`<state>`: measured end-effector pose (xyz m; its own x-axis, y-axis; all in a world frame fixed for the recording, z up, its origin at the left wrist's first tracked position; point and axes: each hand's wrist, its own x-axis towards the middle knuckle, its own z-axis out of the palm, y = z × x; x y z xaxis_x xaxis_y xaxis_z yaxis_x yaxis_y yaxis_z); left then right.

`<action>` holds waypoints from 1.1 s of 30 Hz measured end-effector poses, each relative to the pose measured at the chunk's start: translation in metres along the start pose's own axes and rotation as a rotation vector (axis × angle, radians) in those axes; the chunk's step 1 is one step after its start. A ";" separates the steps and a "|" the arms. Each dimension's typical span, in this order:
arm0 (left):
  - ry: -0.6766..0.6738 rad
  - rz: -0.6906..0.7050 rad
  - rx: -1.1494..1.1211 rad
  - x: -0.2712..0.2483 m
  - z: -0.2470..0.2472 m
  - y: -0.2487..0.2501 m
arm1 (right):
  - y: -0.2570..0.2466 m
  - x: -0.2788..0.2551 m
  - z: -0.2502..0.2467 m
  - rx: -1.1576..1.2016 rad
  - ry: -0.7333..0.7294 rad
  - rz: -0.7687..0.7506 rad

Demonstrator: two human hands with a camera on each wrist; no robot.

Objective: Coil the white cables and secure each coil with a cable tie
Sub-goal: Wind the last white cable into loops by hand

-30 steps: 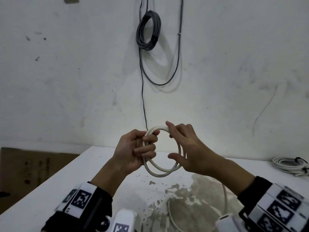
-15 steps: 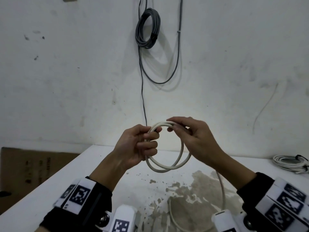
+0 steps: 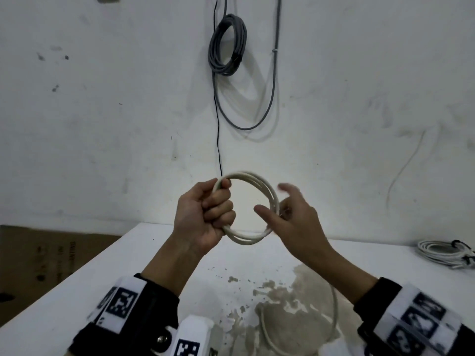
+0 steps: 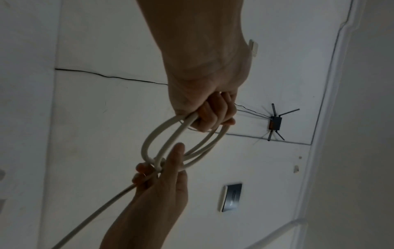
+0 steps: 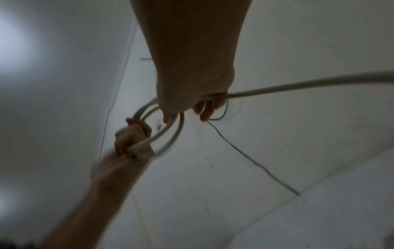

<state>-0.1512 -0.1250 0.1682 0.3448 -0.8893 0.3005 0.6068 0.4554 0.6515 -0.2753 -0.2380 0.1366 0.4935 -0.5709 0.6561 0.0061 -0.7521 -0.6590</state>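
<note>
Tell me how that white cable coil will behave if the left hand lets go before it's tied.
Likely springy: the white cable coil keeps round, separated loops rather than drooping, so it would probably spread open once the left hand releases. It looks light, held in one fist. The loose tail trailing to the table may tug it sideways.

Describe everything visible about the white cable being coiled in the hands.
The cable is round, off-white and looks plastic-sheathed. It is wound into about three loose loops, held upright above the table. The left hand grips the coil's left side in a fist. The right hand meets the right side, fingers loosely spread. An uncoiled tail trails down onto the table. No tie is on it.
</note>
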 end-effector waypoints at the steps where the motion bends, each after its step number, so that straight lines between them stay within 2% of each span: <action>1: 0.011 0.016 -0.010 0.001 -0.002 0.000 | -0.002 0.001 -0.001 0.026 -0.049 0.020; 4: 0.045 0.075 -0.028 0.003 -0.010 0.004 | -0.001 -0.001 -0.007 0.059 -0.164 -0.015; 7: 0.070 0.175 -0.108 0.006 -0.022 0.024 | 0.019 -0.007 -0.022 0.048 -0.353 0.120; 9: 0.122 0.253 -0.050 0.006 -0.029 0.039 | 0.035 -0.017 -0.029 -0.006 -0.455 0.219; 13: 0.240 0.398 0.200 0.006 -0.028 0.041 | 0.041 -0.033 -0.022 0.026 -0.518 0.321; 16: 0.352 0.564 0.313 0.007 -0.019 0.032 | 0.033 -0.037 -0.009 0.109 -0.605 0.387; 19: 0.463 0.776 0.442 0.007 -0.009 0.026 | 0.029 -0.037 0.003 0.047 -0.503 0.377; 20: 0.482 0.856 0.545 0.006 -0.007 0.022 | 0.029 -0.036 0.008 -0.045 -0.427 0.299; 22: 0.468 1.033 0.884 0.002 -0.004 0.009 | 0.028 -0.032 0.016 -0.305 -0.323 0.017; 24: 0.312 1.148 1.233 -0.002 -0.004 -0.009 | 0.019 -0.027 0.019 -0.508 -0.264 -0.304; 28: -0.069 1.208 1.860 -0.002 -0.020 -0.039 | 0.008 -0.013 0.012 -0.741 -0.212 -0.812; 30: -0.121 1.233 2.005 0.000 -0.028 -0.042 | 0.008 -0.009 0.005 -0.803 -0.142 -0.957; 33: -0.126 1.172 2.125 -0.001 -0.035 -0.041 | 0.008 -0.005 -0.007 -0.805 -0.038 -1.016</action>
<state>-0.1515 -0.1415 0.1164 -0.2102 -0.4476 0.8692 -0.9702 -0.0140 -0.2419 -0.2840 -0.2432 0.1306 0.6009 0.3686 0.7093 -0.1244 -0.8334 0.5385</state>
